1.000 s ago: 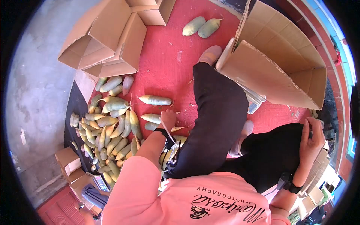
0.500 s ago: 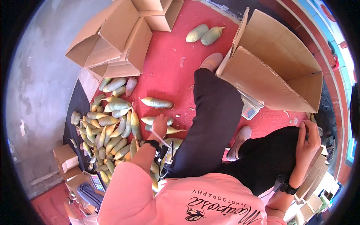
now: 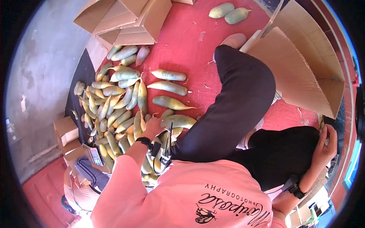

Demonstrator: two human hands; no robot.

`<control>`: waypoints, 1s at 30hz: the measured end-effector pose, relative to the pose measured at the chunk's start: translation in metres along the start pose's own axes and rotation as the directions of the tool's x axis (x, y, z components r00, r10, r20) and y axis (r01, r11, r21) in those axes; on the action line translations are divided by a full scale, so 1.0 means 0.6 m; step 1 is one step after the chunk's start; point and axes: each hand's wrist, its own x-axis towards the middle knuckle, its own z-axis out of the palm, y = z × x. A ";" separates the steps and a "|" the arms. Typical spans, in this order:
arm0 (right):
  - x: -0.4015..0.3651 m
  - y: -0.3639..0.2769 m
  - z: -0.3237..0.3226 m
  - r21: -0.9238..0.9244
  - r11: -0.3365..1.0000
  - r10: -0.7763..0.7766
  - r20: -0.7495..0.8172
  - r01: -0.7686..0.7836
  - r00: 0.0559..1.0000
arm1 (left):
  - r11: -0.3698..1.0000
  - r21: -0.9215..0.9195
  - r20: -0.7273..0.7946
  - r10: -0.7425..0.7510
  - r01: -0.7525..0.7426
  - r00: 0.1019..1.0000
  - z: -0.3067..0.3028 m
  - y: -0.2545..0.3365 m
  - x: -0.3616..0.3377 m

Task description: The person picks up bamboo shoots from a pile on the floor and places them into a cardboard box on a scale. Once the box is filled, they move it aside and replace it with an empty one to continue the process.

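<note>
My left hand [image 3: 153, 128] is over the near right edge of a heap of green radishes [image 3: 114, 102], its fingers reaching down among them. By its thumb lies a large green radish [image 3: 178, 121]. Beyond that hand, three radishes lie side by side on the red floor: a far one [image 3: 169, 75], a middle one [image 3: 167, 87] and a near one [image 3: 173, 102]. My right hand [image 3: 327, 143] rests at my right knee, fingers loosely bent and apart, with nothing visible in it.
An open cardboard box [image 3: 296, 68] stands beyond my legs at the right. More cardboard boxes [image 3: 129, 22] are at the far left. Two radishes [image 3: 230, 13] lie apart at the back. Another person [image 3: 81, 186] sits at lower left near a scale [image 3: 96, 155].
My left hand has left the middle radish of the row and moved back toward my body, onto the heap. The whole view has shifted; my right hand stays at the knee.
</note>
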 end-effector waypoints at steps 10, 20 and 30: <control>0.007 -0.005 0.002 0.001 0.998 -0.068 -0.020 0.069 0.997 | 0.994 0.096 0.011 -0.050 0.048 0.999 0.065 -0.031 0.017; 0.021 -0.047 -0.005 0.040 0.998 -0.041 -0.081 0.044 0.996 | 0.998 -0.012 0.138 -0.056 0.058 0.989 0.000 -0.012 0.062; 0.021 -0.039 -0.013 0.072 0.995 -0.062 -0.139 0.073 0.988 | 0.990 0.049 -0.159 0.142 -0.136 0.977 -0.194 0.071 -0.031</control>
